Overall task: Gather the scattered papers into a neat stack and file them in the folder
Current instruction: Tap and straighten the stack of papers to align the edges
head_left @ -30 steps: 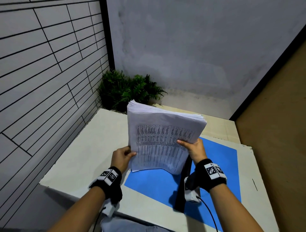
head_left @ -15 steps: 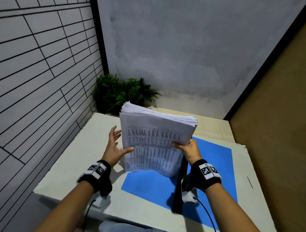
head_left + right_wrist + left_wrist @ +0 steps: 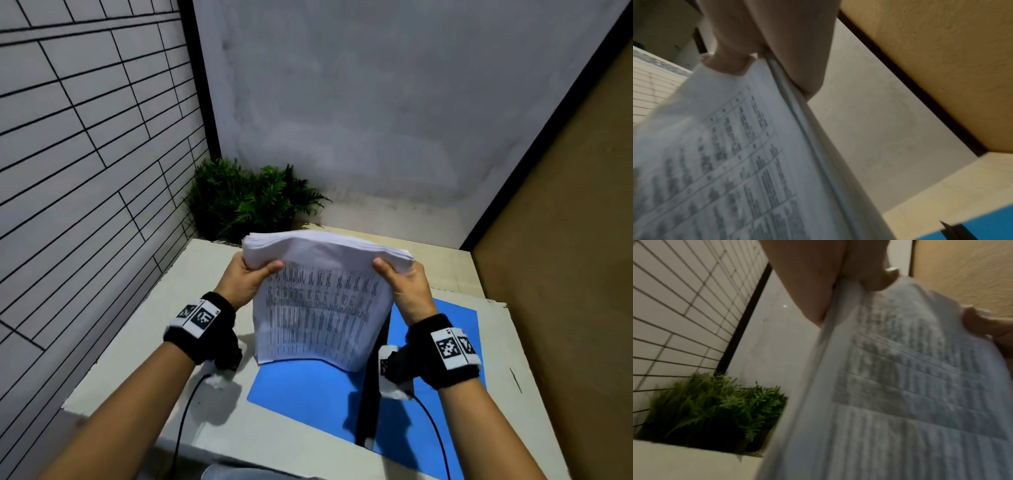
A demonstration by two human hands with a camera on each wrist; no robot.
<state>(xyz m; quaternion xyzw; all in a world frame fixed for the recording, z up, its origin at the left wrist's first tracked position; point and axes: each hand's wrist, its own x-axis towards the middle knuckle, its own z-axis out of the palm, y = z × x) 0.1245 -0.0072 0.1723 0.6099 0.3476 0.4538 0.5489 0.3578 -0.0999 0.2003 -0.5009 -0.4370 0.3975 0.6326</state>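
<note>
Above the blue folder (image 3: pixel 308 394), left hand (image 3: pixel 245 282) and right hand (image 3: pixel 407 291) are gripping the paper stack (image 3: pixel 318 308) upright, thumbs pinching its top corners.

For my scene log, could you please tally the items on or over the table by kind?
Paper stack, held upright by left hand and right hand: 1
Blue folder, open on the table: 1
Green plant: 1
Total: 3

Grey plaster wall (image 3: pixel 359 102), white tiled wall (image 3: pixel 85 137), tan wall (image 3: pixel 565 240), green plant (image 3: pixel 246 198) in corner, white table (image 3: pixel 137 325)
</note>
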